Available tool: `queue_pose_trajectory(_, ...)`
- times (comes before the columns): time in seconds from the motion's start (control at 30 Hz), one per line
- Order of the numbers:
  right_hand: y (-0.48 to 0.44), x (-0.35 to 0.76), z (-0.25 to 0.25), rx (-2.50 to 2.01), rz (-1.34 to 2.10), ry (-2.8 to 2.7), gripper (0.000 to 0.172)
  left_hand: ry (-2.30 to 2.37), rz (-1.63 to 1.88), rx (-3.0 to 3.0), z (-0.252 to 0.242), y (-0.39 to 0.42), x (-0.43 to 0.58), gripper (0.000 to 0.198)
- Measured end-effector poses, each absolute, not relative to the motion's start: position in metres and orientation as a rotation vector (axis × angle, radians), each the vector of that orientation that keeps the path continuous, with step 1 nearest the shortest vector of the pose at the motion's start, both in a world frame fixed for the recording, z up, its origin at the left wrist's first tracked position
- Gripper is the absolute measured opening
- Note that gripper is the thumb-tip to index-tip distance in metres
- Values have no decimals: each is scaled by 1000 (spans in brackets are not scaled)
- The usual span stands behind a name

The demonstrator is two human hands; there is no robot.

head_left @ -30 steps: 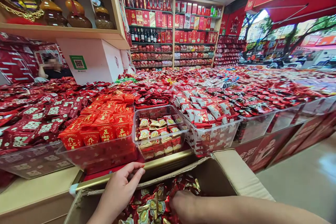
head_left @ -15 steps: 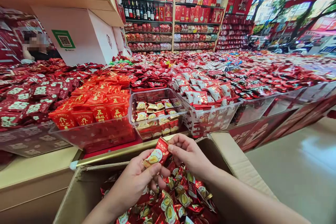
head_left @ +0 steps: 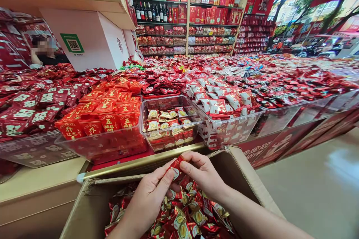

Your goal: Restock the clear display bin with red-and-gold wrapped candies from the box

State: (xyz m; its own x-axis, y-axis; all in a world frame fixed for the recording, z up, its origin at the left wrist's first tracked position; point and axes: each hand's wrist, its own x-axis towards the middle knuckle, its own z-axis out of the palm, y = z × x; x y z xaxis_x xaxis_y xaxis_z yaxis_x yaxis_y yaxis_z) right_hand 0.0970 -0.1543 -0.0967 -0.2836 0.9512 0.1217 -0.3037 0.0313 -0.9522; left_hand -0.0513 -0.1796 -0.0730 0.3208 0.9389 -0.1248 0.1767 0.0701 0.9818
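"Red and glossy, that packet point(head_left: 177, 164): where is it, and what has hold of it?"

"Just above the open cardboard carton point(head_left: 246, 171). The left hand point(head_left: 153, 191) has its thumb across the lower part, and the right hand point(head_left: 204, 175) grips the upper part between thumb and forefinger. Neither stands wide; both are closed in on that one piece, though the fingers behind it are partly hidden."

"Which way does it point?"

"Its long axis seems to slope from the left thumb up toward the right fingertips, so the upper end aims away and rightward. The printed front, with a pale patch, faces the wearer. Fingers cover both ends, so I can't swear to the exact angle."

"And the step?"

"I'd call it handling a single piece, perhaps setting it straight, over the loose packets point(head_left: 179, 218) heaped inside the carton. Similar pieces sit in rows in the clear tub point(head_left: 165, 103), just beyond the carton's far edge."

"What would the next move call for?"

"A light pinch, I'd say, one hand letting go before the other, so the wrapper doesn't twist or slip"
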Motion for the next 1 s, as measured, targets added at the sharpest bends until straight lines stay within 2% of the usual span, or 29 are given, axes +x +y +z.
queue_pose_trajectory(0.23, -154, 97, -97, -713, 1480, -1095, 19, 1217, 748, 1547, -69, -182, -49, 37)
queue_pose_trajectory(0.4, -153, 99, -102, -716, 1576, -1040, 17, 958, 780, 928, -67, -184, -48, 46)
queue_pose_trajectory(0.5, -151, 102, -104, -684, 1530, -1042, 13, 886, 783, 653, -61, -186, -46, 34)
queue_pose_trajectory(0.57, -152, 104, -102, -662, 1554, -984, 20, 921, 884, 674, -60, -186, -43, 25)
queue_pose_trajectory(0.67, -153, 104, -98, -630, 1596, -881, 30, 1040, 1052, 821, -62, -183, -41, 31)
queue_pose_trajectory(0.8, -154, 102, -96, -750, 1595, -976, 23, 1113, 1117, 951, -69, -179, -41, 37)
queue_pose_trajectory(0.93, -154, 101, -97, -857, 1552, -1051, 27, 1089, 1095, 994, -70, -178, -42, 38)
queue_pose_trajectory(1.0, -155, 102, -97, -942, 1420, -1163, 24, 1104, 1114, 990, -71, -177, -43, 38)
